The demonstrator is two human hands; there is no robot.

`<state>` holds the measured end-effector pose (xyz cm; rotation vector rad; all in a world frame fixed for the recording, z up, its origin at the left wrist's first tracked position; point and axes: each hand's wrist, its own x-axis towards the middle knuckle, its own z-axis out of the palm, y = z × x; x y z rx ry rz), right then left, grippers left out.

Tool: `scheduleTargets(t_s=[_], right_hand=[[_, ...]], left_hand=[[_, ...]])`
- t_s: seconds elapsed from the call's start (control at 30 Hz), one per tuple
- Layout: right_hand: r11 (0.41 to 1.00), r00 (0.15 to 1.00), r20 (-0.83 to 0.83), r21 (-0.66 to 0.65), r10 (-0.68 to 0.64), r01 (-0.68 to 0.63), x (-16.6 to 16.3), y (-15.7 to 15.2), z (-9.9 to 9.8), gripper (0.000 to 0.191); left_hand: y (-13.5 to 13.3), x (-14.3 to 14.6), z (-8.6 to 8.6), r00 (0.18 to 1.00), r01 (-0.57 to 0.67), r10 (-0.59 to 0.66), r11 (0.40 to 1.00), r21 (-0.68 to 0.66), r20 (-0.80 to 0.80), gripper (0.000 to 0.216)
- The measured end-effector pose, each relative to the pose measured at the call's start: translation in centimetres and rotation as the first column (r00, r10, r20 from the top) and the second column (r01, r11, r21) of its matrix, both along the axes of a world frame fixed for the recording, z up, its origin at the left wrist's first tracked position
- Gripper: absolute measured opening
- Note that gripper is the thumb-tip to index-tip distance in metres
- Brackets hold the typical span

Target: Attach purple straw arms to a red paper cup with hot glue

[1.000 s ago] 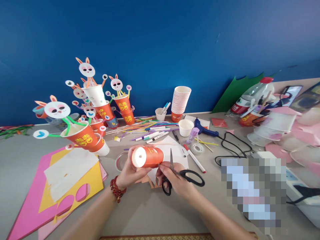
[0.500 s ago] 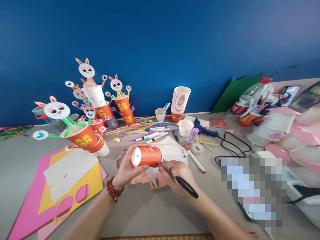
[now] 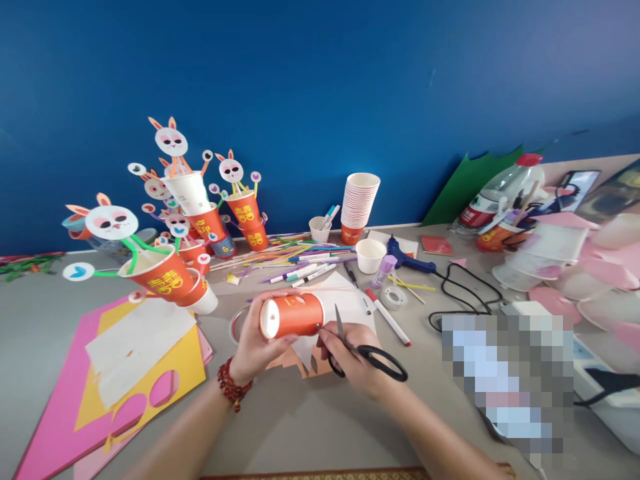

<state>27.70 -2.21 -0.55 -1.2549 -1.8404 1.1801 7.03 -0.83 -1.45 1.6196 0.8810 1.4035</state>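
Observation:
A red paper cup (image 3: 299, 316) lies sideways in the grip of my left hand (image 3: 253, 343), its white bottom with a small dark hole turned left. My right hand (image 3: 353, 357) holds black-handled scissors (image 3: 383, 360) with the blades spread apart. One blade tip meets the side of the cup near its rim; the other blade points up, away from the cup. Beneath the hands lie a white paper sheet (image 3: 350, 300) and pieces of orange paper (image 3: 317, 363). A roll of tape (image 3: 237, 325) is partly hidden behind my left hand.
Rabbit-decorated cups (image 3: 163, 277) stand at left beside pink and yellow card (image 3: 187, 363). Behind are markers (image 3: 313, 273), stacked paper cups (image 3: 360, 207), a small white cup (image 3: 371, 257) and a blue glue gun (image 3: 413, 261) with its cable. Pink-and-white cups (image 3: 560, 247) sit at right.
The scissors have opened: their blades and handles are spread wider, and one blade now points upward. The cup has shifted and turned slightly in my left hand.

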Motion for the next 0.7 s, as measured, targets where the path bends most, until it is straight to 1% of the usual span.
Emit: scheduleTargets(t_s=[0.07,0.1,0.13,0.2,0.23,0.3,0.37,0.43,0.57,0.7], right_hand=[[0.986,0.989,-0.146,-0.168,-0.009,-0.016,-0.3,-0.2,-0.2,0.039],[0.972,0.975,-0.221,-0.232,-0.011,-0.041,-0.4,-0.3,-0.3,0.038],[0.958,0.958,-0.286,-0.278,-0.013,-0.070,-0.6,-0.3,-0.5,0.037],[0.935,0.927,-0.375,-0.337,-0.027,-0.109,-0.8,-0.3,-0.7,0.035],[0.926,0.913,-0.406,-0.356,-0.036,-0.122,-0.9,-0.3,-0.7,0.035],[0.906,0.884,-0.463,-0.396,-0.055,-0.151,-1.1,-0.3,-0.8,0.035],[0.885,0.853,-0.516,-0.427,-0.071,-0.185,-1.2,-0.2,-0.9,0.039],[0.869,0.829,-0.552,-0.451,-0.093,-0.203,-1.2,-0.1,-0.8,0.042],[0.856,0.789,-0.598,-0.475,-0.143,-0.205,-1.3,-0.1,-0.7,0.042],[0.874,0.811,-0.574,-0.447,-0.116,-0.191,-1.3,-0.1,-0.7,0.043]], left_hand=[[-0.1,0.1,0.0,0.999,0.033,-0.035,0.998,0.048,0.037,0.065],[-0.1,0.1,0.0,0.997,0.048,-0.050,0.998,0.045,0.054,0.069],[-0.1,0.2,-0.1,0.996,0.055,-0.057,0.998,0.027,0.064,0.070],[-0.1,0.4,-0.2,0.997,0.042,-0.042,0.999,-0.001,0.067,0.065],[-0.1,0.5,-0.3,0.998,0.026,-0.026,1.000,0.006,0.060,0.061],[-0.2,0.7,-0.4,0.999,-0.011,0.007,0.997,0.073,0.049,0.057],[-0.3,0.8,-0.4,0.998,-0.036,0.028,0.986,0.160,0.050,0.058],[-0.3,0.9,-0.5,0.997,-0.051,0.038,0.978,0.204,0.067,0.058],[-0.5,0.7,-0.7,0.994,-0.077,0.060,0.979,0.188,0.092,0.058],[-0.6,0.8,-0.8,0.997,-0.054,0.044,0.986,0.158,0.066,0.059]])
